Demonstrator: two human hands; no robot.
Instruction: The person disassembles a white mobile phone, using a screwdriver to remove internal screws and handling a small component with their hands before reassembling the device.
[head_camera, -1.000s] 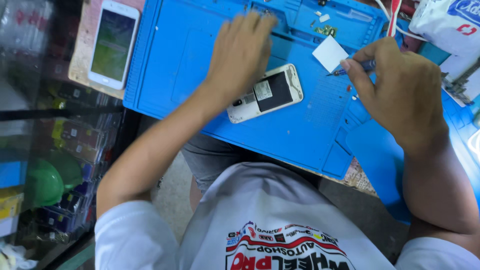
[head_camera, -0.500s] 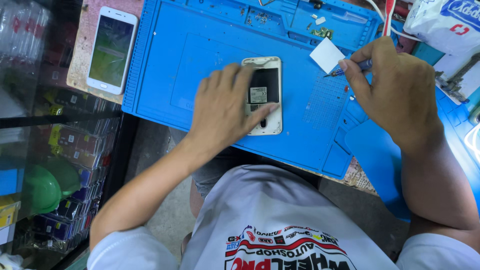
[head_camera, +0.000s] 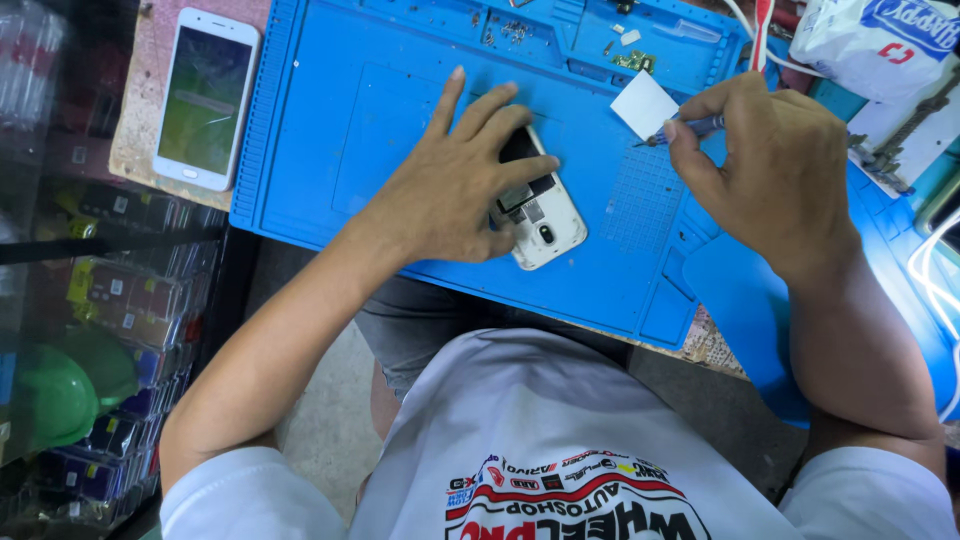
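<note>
Item 1, nearest: my white printed shirt (head_camera: 560, 470) and grey shorts (head_camera: 420, 325) fill the lower frame, with bare floor (head_camera: 320, 420) between my knees.

Item 2: left hand (head_camera: 450, 190), fingers spread flat, grip pressed down on a white phone (head_camera: 540, 215) lying back-up with its cover off, lens end toward me. The phone sits on the blue repair mat (head_camera: 350, 130), near its front edge, angled.

Item 3: right hand (head_camera: 770, 170), grip pinched shut around a small screwdriver (head_camera: 690, 128), tip pointing left, just beside a white card (head_camera: 643, 104) on the mat.

Item 4, containers: the mat's moulded tray pockets (head_camera: 540, 30) along the far edge hold scattered screws and small metal parts (head_camera: 636, 60); exact count too small to tell.

Item 5, surface: the mat rests on a speckled desk (head_camera: 140, 110). A second white phone (head_camera: 205, 98), screen up, lies left of the mat. A white pouch (head_camera: 870, 40) sits far right.

Item 6, room: glass display shelving (head_camera: 110, 300) at left holds packaged goods; a green round object (head_camera: 50, 395) is below.

Item 7, change: against the picture half a second back, the opened phone has turned from upright to slanted, and my left hand has moved with it.
</note>
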